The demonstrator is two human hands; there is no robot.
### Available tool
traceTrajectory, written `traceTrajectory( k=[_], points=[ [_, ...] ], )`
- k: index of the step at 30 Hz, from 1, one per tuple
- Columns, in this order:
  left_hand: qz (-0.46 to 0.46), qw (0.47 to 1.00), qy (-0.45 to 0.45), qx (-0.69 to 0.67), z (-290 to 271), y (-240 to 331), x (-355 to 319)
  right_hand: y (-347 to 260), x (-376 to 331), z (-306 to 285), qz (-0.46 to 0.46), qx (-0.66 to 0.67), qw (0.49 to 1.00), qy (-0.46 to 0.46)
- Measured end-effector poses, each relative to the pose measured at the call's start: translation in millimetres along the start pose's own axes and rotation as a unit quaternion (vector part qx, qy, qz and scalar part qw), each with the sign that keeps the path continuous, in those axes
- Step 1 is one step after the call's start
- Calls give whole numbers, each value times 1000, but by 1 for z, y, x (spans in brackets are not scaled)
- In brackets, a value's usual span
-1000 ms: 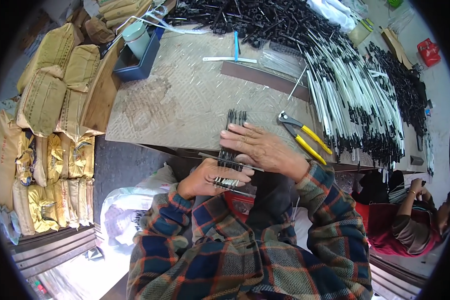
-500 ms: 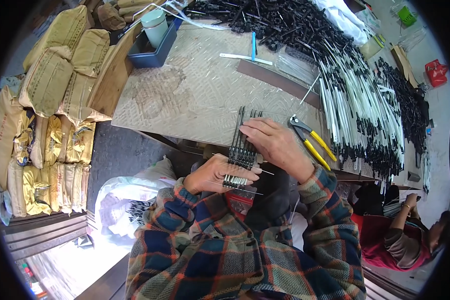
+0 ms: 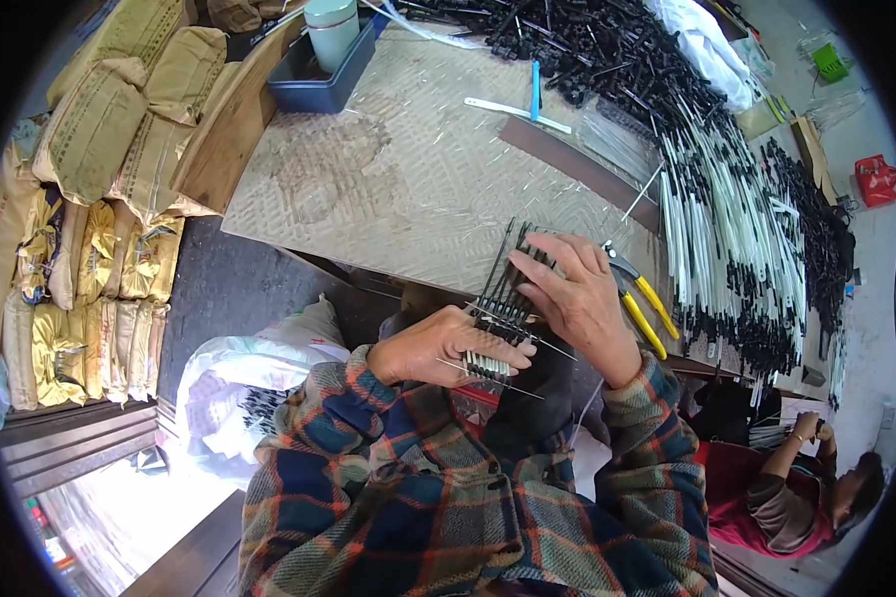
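Observation:
My left hand is closed around a bundle of slim rods, with black upper parts and white lower ends. The black upper ends point away from me over the table's front edge. Thin metal wires cross the bundle and stick out at both sides. My right hand curls over the right side of the black ends, its fingertips on them; the fingers partly hide the rods there. Just right of this hand, pliers with yellow-and-black handles lie on the table.
A big heap of black parts and a pile of white rods cover the table's back and right. A blue tray holds a canister. Brown packages are stacked left, above a white sack. Another person sits at right.
The rod bundle and both hands have shifted slightly right in the picture, and the rods lean more to the right. My right fingers are spread farther apart over the black ends.

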State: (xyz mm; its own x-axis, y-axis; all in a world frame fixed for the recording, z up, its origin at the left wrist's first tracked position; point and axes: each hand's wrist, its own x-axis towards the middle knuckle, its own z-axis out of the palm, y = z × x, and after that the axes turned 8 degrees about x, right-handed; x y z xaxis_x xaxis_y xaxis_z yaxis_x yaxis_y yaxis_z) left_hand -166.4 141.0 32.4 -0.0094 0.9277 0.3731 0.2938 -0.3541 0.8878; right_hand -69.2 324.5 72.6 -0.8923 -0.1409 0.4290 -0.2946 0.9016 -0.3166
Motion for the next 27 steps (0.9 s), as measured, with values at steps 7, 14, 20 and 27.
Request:
traceTrajectory(
  k=[7, 14, 20, 27],
  points=[
    [27, 999, -27, 10, -2, -6, 3, 30, 10, -7, 4, -6, 1000, 7],
    [24, 1000, 2, 15, -1, -1, 3, 46, 39, -6, -91, -103, 986, -90],
    [24, 1000, -3, -1, -2, -3, 3, 47, 38, -3, -116, -157, 978, -78],
    [28, 1000, -4, -4, -4, -3, -1, 5, -3, -28, 89, 34, 994, -60]
  ],
)
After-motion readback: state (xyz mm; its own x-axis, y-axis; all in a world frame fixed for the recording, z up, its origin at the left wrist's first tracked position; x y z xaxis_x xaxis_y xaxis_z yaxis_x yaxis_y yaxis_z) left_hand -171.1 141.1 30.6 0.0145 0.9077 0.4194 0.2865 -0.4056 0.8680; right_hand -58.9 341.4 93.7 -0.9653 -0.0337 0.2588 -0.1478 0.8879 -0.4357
